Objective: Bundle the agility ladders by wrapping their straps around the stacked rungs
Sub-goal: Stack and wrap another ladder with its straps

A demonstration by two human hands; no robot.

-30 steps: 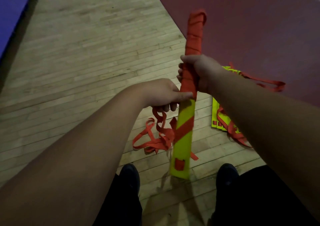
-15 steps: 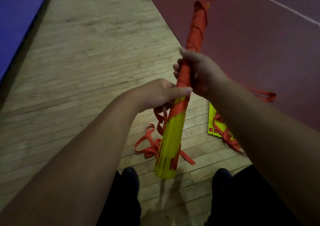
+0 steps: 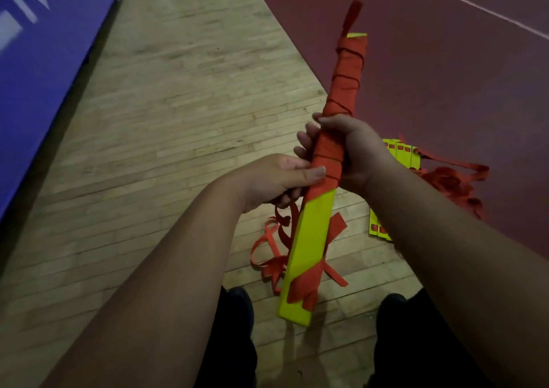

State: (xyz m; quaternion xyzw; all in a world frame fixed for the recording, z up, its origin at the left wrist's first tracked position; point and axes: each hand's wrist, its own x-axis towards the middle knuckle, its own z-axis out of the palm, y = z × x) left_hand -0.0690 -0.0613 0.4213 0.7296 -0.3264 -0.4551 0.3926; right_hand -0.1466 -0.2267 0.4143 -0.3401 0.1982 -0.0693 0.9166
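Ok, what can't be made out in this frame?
Head view only.
Fingertips of the left hand: curled under the bundle, hidden by it.
Where the loose strap leaves the wrap: covered by the left hand.
Part of the second ladder: behind the right hand and forearm.
Print on the blue mat: blurred, cut off by the frame edge.

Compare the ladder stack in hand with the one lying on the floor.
The held stack stands tilted in the left hand and right hand; the floor stack lies flat, untouched. The held stack's upper half is tightly wound; the floor stack's strap sprawls loose beside it. Both have yellow rungs, red straps.
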